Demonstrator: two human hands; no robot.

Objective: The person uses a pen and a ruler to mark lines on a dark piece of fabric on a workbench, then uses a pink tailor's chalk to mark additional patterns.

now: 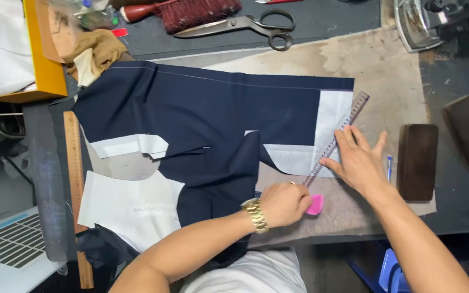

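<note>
Pinching pink chalk (pixel 315 205), L hand (pixel 284 203)

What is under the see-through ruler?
Under the ruler you can see white lining and the brown table cover. The right hand presses its middle, hiding that part.

Worn, stained brown worktable (pixel 386 70), dark grey mat (pixel 321 21) at its far edge — blue chair (pixel 389 271) below

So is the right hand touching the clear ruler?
Touching. The head view shows the right hand spread flat with fingertips pressed on the clear ruler, pinning it over the white fabric panel.
</note>
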